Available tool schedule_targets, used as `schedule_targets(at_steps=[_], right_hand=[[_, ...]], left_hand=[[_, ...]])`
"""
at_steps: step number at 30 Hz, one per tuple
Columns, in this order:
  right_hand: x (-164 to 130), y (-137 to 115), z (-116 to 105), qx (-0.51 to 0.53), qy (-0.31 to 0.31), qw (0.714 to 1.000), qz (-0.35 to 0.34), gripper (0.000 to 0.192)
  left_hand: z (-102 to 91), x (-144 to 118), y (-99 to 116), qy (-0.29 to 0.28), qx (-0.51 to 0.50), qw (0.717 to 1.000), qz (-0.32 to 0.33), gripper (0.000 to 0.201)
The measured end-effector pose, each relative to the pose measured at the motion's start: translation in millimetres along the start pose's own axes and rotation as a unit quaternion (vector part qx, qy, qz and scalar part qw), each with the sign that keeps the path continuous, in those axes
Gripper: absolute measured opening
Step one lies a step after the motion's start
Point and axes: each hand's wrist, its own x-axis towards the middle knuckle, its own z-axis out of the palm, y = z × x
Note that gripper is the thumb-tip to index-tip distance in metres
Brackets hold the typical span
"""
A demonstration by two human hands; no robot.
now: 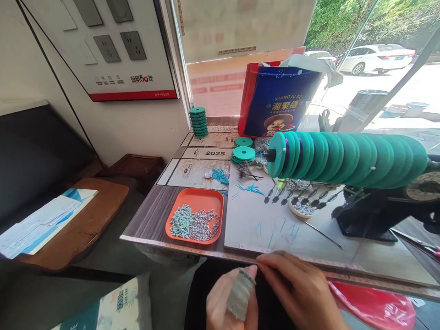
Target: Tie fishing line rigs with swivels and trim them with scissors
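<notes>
My two hands are low in the view, just in front of the near edge of the surface (147, 213), side by side. The left hand (220, 305) is closed, fingers curled in and thumb tip raised. A grey strip (241, 293) lies across its fingers; I cannot tell whether it is wrapped on or gripped. The right hand (300, 285) is closed to a pinch, thumb and forefinger drawn together near the left hand's tip. Whether anything fine is caught between these tips cannot be determined.

Pose: the left hand points up and away from me, back of the hand partly turned aside; the right hand comes in from the lower right, back uppermost, tips pointing left.

Beyond them, on the surface, I record an orange tray (199, 198) to the left, holding pale-green tubes (181, 221) beside silvery beads (206, 225). On a pale board (245, 229) to the right, a thin metal rod (323, 234) lies aslant, and a row of green discs (347, 159) is mounted above.
</notes>
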Motion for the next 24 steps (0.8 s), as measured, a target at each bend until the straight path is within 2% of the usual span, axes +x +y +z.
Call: schedule_targets(at_steps=[2,4,7,11,13,19,24], right_hand=[[5.7,4.2,-7.0,-0.022,0.000,1.000,0.018,0.017],[9.7,7.2,-11.7,-0.024,-0.026,0.999,0.027,0.018],[10.3,7.7,-14.6,-0.005,-0.055,0.998,0.016,0.016],[8.1,3.0,-16.1,-0.003,-0.034,0.999,-0.016,0.017],[8.9,0.1,-17.2,-0.014,-0.020,0.999,-0.027,0.020],[13.8,-5.0,-17.9,-0.045,0.015,0.997,-0.060,0.027],[11.8,-3.1,-17.5,-0.057,-0.002,0.996,-0.071,0.024]], left_hand=[[-1.4,1.0,-0.3,-0.020,0.011,1.000,0.003,0.031],[-5.0,5.8,-0.8,-0.037,0.017,0.999,-0.006,0.029],[-11.4,21.3,1.1,-0.051,0.054,0.997,-0.023,0.022],[-14.4,42.5,6.5,-0.080,0.144,0.985,0.050,0.010],[-13.6,46.2,7.3,-0.095,0.148,0.982,0.070,0.008],[-12.8,42.7,5.5,-0.110,0.135,0.982,0.074,0.011],[-10.9,46.1,7.3,-0.107,0.112,0.986,0.064,0.008]])
